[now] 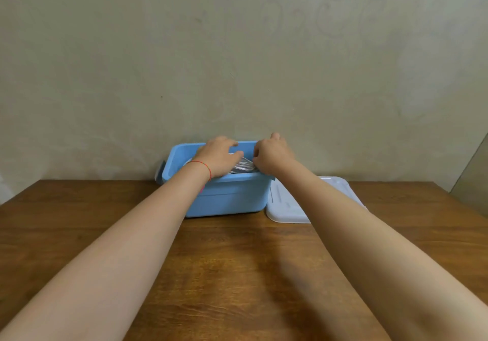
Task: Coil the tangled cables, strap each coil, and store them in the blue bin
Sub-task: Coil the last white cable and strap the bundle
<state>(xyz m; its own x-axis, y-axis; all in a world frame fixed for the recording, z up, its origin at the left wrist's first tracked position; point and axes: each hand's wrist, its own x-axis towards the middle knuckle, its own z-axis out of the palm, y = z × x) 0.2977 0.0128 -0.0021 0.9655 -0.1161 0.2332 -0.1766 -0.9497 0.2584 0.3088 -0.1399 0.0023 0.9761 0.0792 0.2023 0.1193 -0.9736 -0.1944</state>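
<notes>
Both hands in the bin (224,198) at the counter's (237,274) back edge, prob tucking white cables (243,166) down; left grip (220,159) flat, open, right grip (272,159) curled, can't tell if holding, lid (285,203) set aside w/ bin open for loading.

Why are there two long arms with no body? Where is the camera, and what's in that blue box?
The camera sits on a person's head and looks down, so you see only their two arms. The left hand and right hand both reach into the blue bin, which stands on a wooden table against the wall. Inside are white cables. The hands touch them, but the fingers are partly hidden, so I cannot tell if they grip. The white lid lies beside the bin.
</notes>
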